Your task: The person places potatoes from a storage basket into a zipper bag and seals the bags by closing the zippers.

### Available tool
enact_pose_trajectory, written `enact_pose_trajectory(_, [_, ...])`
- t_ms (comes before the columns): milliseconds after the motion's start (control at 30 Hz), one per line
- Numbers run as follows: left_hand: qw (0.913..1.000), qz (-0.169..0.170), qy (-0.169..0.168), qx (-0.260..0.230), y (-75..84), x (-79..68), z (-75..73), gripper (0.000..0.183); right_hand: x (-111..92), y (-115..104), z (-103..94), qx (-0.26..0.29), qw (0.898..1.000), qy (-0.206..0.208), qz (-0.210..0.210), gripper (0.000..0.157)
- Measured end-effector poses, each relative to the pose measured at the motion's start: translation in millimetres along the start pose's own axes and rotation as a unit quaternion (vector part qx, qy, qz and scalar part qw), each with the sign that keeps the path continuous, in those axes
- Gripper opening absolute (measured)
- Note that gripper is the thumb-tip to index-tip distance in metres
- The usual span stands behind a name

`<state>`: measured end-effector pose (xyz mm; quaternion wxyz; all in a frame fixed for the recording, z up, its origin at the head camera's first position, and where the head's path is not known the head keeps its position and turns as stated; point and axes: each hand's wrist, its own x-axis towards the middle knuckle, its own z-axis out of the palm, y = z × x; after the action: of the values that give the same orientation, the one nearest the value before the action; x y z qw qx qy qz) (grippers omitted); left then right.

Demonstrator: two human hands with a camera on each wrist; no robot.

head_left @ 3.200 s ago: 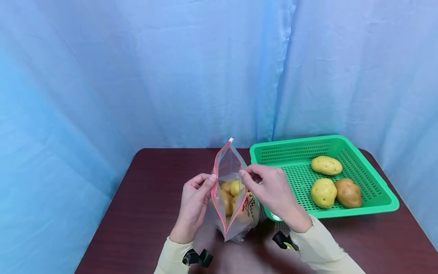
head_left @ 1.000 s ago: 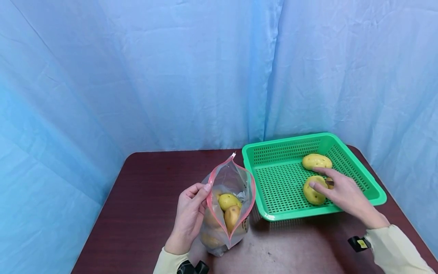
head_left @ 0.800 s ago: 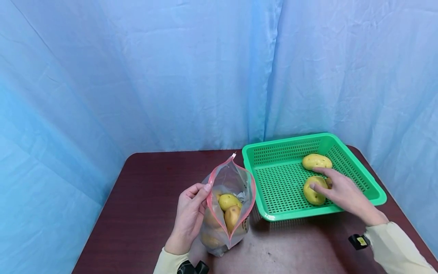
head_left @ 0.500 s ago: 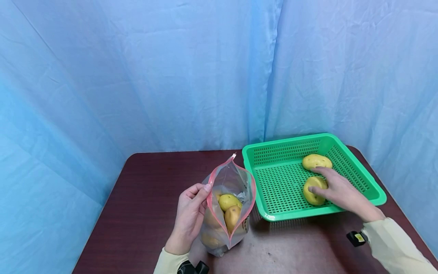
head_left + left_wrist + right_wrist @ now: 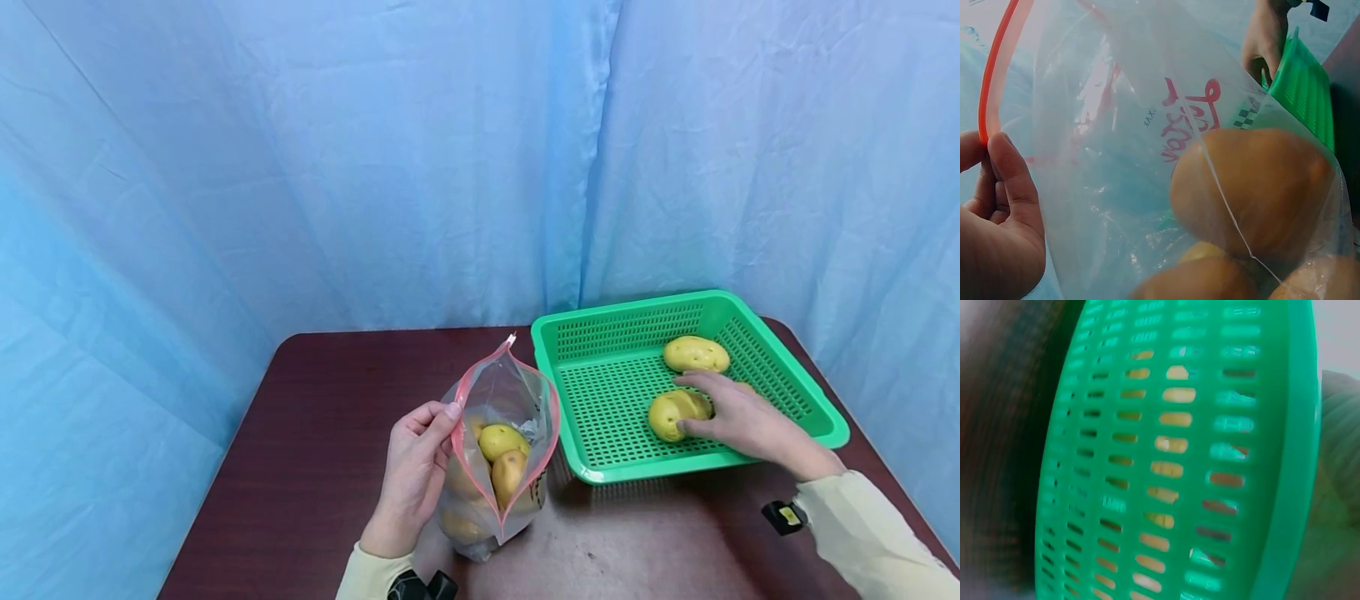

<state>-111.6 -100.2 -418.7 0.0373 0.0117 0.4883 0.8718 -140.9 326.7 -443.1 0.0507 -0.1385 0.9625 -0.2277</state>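
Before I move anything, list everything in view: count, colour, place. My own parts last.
Table: one, dark red-brown, under everything else.
Curtain: panel count unclear, blue, behind and beside the table.
Basket: one, green, right side of the table.
Basket potatoes: at least three; two yellow, one mostly hidden.
Bag: one, clear with a red rim, open, left of the basket.
Slider: one, white, far end of the bag's rim.
Bag potatoes: several, exact count unclear, yellow and brown.
Sleeves: two, cream, on your forearms.
Wrist cameras: two, black, at your wrists.
Left hand: one, bare, pinching the bag's rim.
Right hand: one, bare, curved round the near potato.
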Motion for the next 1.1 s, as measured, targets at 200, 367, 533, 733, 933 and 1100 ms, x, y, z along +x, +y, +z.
enact_pose_trajectory(200, [1.0,0.002,0.001,0.005,0.3,-0.1,-0.7,0.025,2,7,-3.0,0.002,0.999,0.006,-0.034,0.064])
enact_pose_trajectory(367, [0.9999,0.002,0.005,0.009,1.1,-0.5,-0.9,0.024,6,12,-4.7,0.014,0.999,-0.007,-0.05,0.062])
enact_pose_trajectory(533, [0.9999,-0.001,0.007,0.01,1.7,-0.9,-0.4,0.023,8,16,-6.9,0.037,0.998,-0.029,-0.051,0.059])
enact_pose_trajectory(733, [0.9999,0.003,0.008,0.009,1.1,-0.2,-1.7,0.024,12,23,-3.1,0.066,0.995,-0.059,-0.046,0.062])
enact_pose_trajectory(933, [0.9998,0.004,0.013,0.014,1.0,-1.4,-2.8,0.025,17,28,0.5,0.059,0.994,-0.084,-0.038,0.063])
enact_pose_trajectory(1100, [0.9998,0.002,0.01,0.018,1.4,-1.4,-2.8,0.023,21,35,2.0,0.031,0.994,-0.098,-0.044,0.065])
